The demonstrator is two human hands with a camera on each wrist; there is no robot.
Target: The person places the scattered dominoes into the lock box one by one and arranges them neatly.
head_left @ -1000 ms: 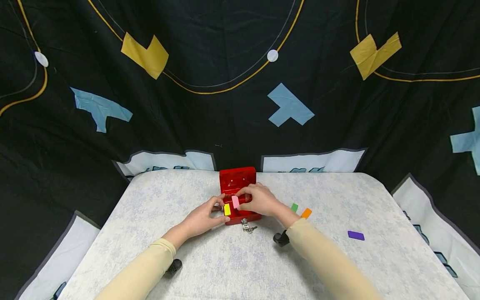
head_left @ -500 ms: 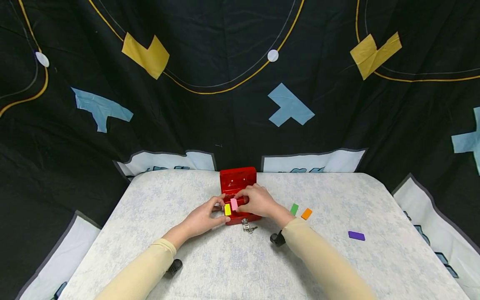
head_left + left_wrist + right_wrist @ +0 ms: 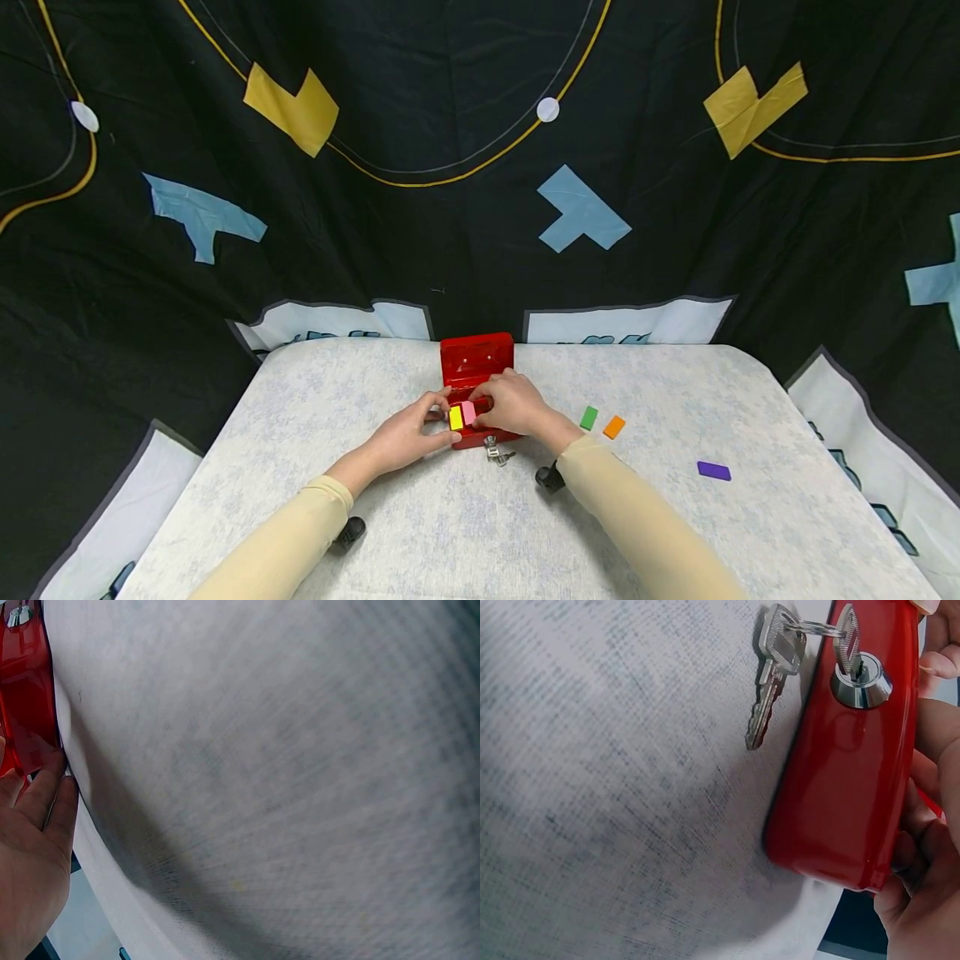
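A red cash box stands at the table's far side with its lid raised. My left hand holds the box's left side, thumb near the front corner and fingers farther back; its fingers touch the red wall in the left wrist view. Inside at the left, a yellow block stands upright. Just right of it, my right hand pinches a pink block, low in the box. In the right wrist view, a key sits in the lock and a second key hangs from its ring.
On the pale patterned tablecloth, a green block and an orange block lie right of the box. Farther right is a purple block. A black curtain hangs behind the table.
My right hand has lowered the pink block into the box and shifted it slightly left, beside the yellow one. The left hand keeps its place on the box.
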